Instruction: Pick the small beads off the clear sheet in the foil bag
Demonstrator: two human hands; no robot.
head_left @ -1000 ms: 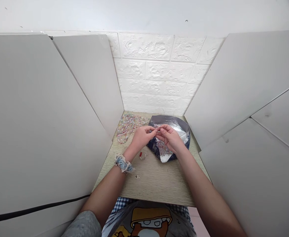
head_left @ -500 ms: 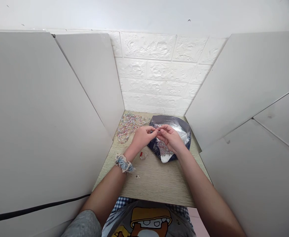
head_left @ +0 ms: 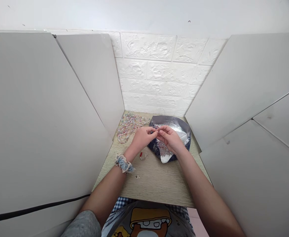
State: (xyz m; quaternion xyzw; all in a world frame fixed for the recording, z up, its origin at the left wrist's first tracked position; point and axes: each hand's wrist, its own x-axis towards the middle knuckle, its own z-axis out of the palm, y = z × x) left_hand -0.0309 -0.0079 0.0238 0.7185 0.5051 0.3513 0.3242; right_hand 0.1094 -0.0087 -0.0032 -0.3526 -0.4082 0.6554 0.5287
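Over a foil bag [head_left: 176,129], left hand [head_left: 141,138], right hand [head_left: 169,139], grips pinched closed, beads [head_left: 127,128] beside

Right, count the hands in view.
2. The left hand is beside the silver-lined bag, at its left edge; the right hand is over the bag. Their fingertips are close together. No others show.

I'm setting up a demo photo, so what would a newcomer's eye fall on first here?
First, the left hand and right hand, pinching something too small to make out at the centre of the board. Under them, to the right, lies a shiny silver foil bag. Left of the hands are tangled strands of pale beads, and a blue scrunchie circles the left wrist.
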